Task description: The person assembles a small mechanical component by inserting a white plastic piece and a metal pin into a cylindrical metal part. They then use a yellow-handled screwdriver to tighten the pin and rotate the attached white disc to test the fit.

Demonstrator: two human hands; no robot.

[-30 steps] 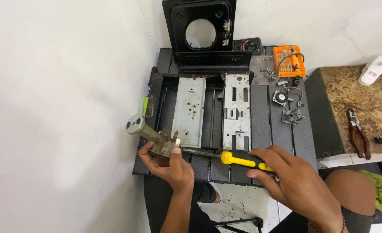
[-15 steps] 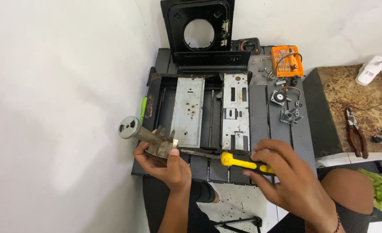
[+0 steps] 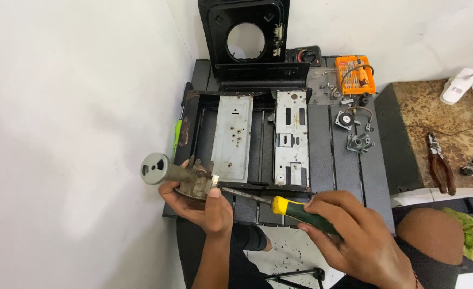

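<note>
Meanwhile the left hand gripped a rusty burner part at the dark table's near edge, the right hand clasped a yellow-green screwdriver touching it, with metal plates just behind and pliers well apart.

Hands: two, left hand and right hand. Screwdriver: one, in the right grip. Burner part: one, in the left grip. Beyond the grips: two grey metal plates (both perforated), one pliers, one orange bit case.
</note>
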